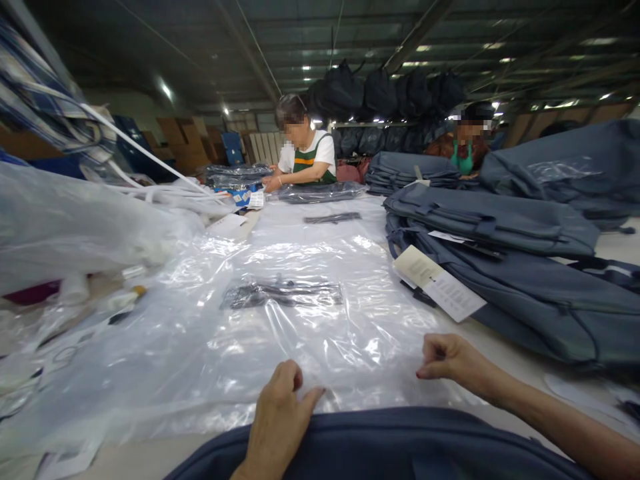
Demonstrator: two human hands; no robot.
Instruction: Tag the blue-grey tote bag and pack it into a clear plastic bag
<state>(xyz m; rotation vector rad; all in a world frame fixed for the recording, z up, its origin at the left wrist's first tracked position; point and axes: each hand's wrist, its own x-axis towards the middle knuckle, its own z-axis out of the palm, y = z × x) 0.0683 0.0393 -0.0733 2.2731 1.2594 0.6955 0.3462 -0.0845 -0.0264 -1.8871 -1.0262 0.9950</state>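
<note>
dark beamed ceiling [320, 40] | ceiling lamps [165, 90] | stacked cardboard boxes [183, 143]

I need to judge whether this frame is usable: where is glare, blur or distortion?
Head view: overhead lamps throw white glare across the clear plastic bag; wide-angle bending curves the edges, stretching the grey bags; the left hand and right hand are sharp.
</note>
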